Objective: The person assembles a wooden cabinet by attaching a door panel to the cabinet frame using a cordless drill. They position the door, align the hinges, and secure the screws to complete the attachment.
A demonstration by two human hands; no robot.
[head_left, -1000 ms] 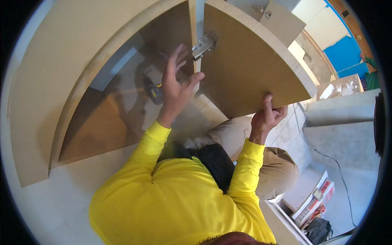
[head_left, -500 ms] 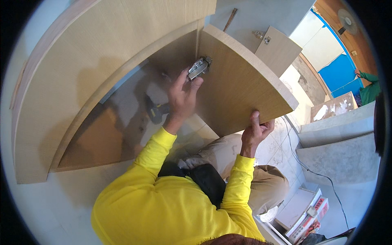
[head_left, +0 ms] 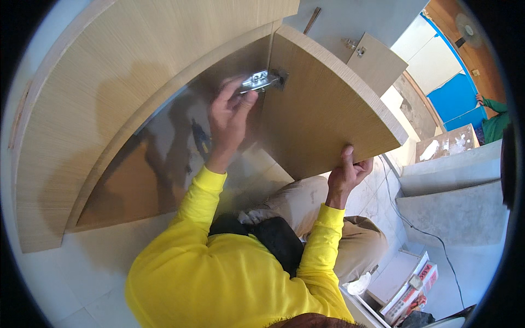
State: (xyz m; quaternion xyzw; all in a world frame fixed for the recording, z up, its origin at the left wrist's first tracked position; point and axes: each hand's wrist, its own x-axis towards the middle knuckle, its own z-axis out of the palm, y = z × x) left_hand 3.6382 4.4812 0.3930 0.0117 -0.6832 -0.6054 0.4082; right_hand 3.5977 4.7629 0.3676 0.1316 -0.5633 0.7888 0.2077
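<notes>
A light wood-grain cabinet door (head_left: 322,109) stands out from the curved front of a cabinet (head_left: 142,54). On the door's inner face, near its upper left corner, is a silver metal hinge (head_left: 257,81) whose arm sticks out to the left. My left hand (head_left: 231,117) pinches the free end of that arm between thumb and fingers. My right hand (head_left: 349,174) grips the door's lower right edge, thumb on the inner face and fingers behind it. Inside the cabinet opening, partly in shadow, lies a dark power drill with yellow parts (head_left: 202,136).
Another small door panel (head_left: 377,63) with a hinge leans by the wall beyond. A cable (head_left: 421,235) crosses the tiled floor at right, near a white box (head_left: 404,295). A person in a green sleeve (head_left: 495,117) is at the far right by a blue panel (head_left: 454,98).
My left hand has moved slightly up and left with the hinge arm, which has swung to point more sideways. The door has shifted a little to the right with my right hand.
</notes>
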